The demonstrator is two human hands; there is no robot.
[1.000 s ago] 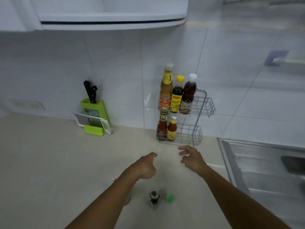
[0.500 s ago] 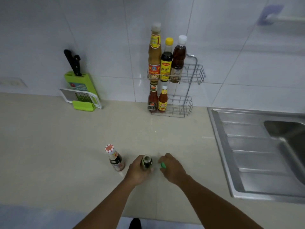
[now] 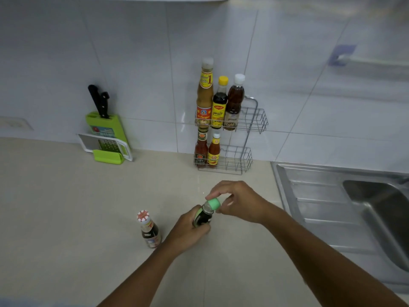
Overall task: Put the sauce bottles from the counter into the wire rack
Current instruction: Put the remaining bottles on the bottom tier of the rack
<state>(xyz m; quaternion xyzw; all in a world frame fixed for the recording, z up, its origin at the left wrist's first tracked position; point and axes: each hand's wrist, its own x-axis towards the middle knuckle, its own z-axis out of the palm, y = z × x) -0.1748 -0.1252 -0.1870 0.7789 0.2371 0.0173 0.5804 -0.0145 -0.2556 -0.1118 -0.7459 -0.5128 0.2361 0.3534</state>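
Head view looks down on a pale beige bench (image 3: pixel 66 207) backed by a white tiled wall (image 3: pixel 132 52), with a steel sink (image 3: pixel 332 196) at its right edge. Against the back edge stands the wire rack (image 3: pixel 250 129), three bottles in its upper tier and two in the lower. A green knife block (image 3: pixel 105 129) stands further left along that edge. Near the front edge, the left hand (image 3: pixel 186 231) grips a dark sauce bottle (image 3: pixel 202 217), tilted, while the right hand (image 3: pixel 239 202) pinches its green cap (image 3: pixel 214 203). A red-capped bottle (image 3: pixel 149 231) stands just left.
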